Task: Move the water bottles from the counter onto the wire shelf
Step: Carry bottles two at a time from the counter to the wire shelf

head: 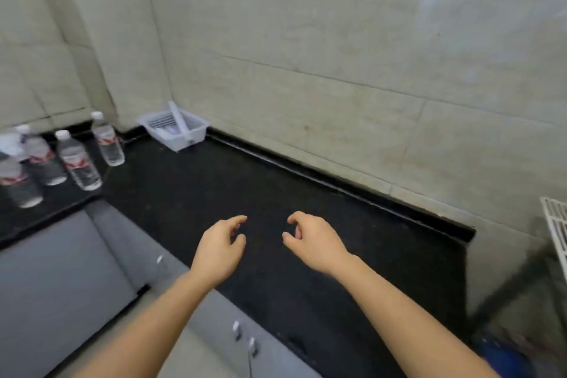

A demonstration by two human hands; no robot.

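Several clear water bottles with white caps and red labels stand upright at the far left of the black counter [276, 193]: one near the corner [108, 139], one in front of it [78, 161], another further left [40, 156], and one at the frame's left edge [18, 181]. A corner of the white wire shelf [557, 224] shows at the right edge, beyond the counter's end. My left hand [219, 250] and my right hand [313, 241] hover side by side over the middle of the counter, fingers loosely curled and apart, holding nothing, far from the bottles.
A white plastic basket [176, 129] with a white stick leaning in it sits in the back corner against the tiled wall. Grey cabinet doors with small handles [236, 330] run below the counter's front edge. Something blue [503, 356] lies low at the right.
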